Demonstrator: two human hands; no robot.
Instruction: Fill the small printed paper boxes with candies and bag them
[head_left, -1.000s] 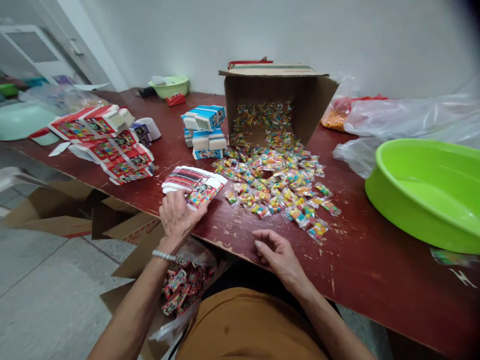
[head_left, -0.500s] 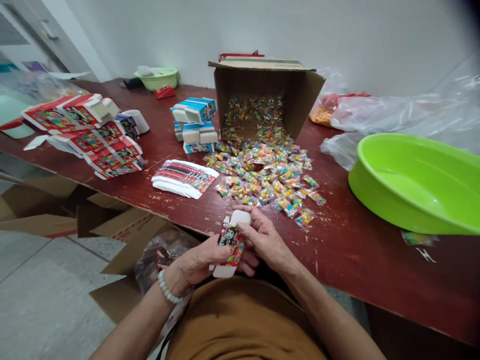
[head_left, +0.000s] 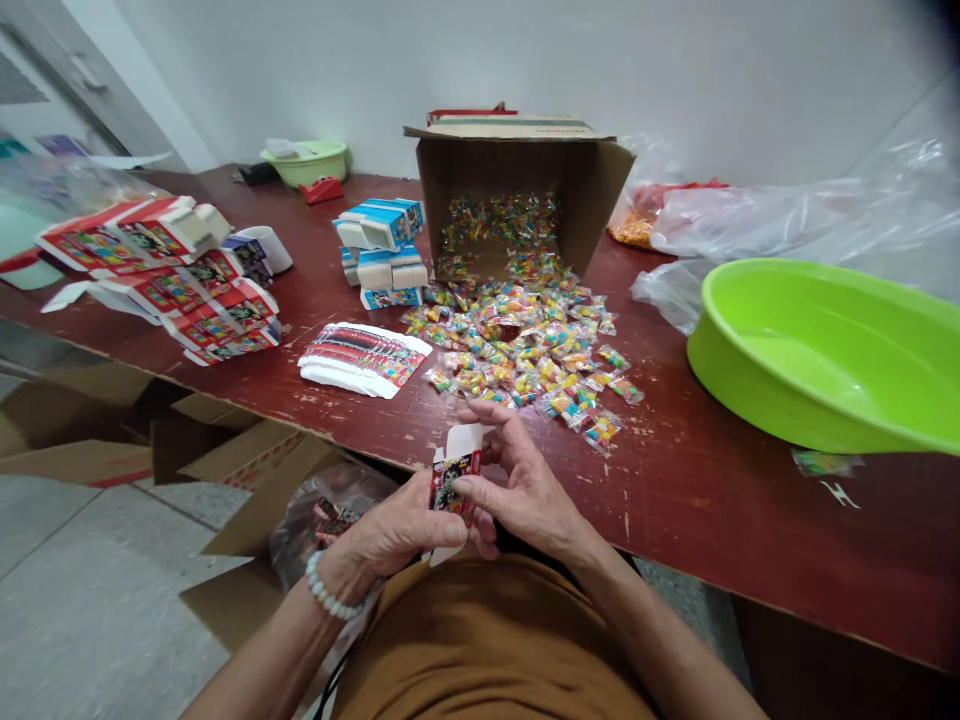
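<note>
In front of my body, both hands hold one small printed cardboard box [head_left: 452, 478], red with a dark figure on it. Its white top flap stands up, and another white flap shows at the bottom. My left hand [head_left: 409, 520] grips its left side, thumb across the front. The thumb of my right hand [head_left: 525, 490] presses on the printed face, while its fingers curl around the right side and behind the top flap. Beyond my hands lie a stack of flat red cartons [head_left: 364, 360] and a spread of small candy packets [head_left: 525, 340].
Candy packets spill from a cardboard box [head_left: 615, 200] on its side. Red folded boxes [head_left: 161, 240] and blue ones [head_left: 382, 225] are stacked to the left. A green basin [head_left: 750, 400] stands right. Open cartons [head_left: 247, 450] and a plastic bag [head_left: 300, 520] are below the table edge.
The small box has tipped, and its top flap now stands up more. My right thumb has slid from the top edge down onto the printed face. The view has shifted slightly.
</note>
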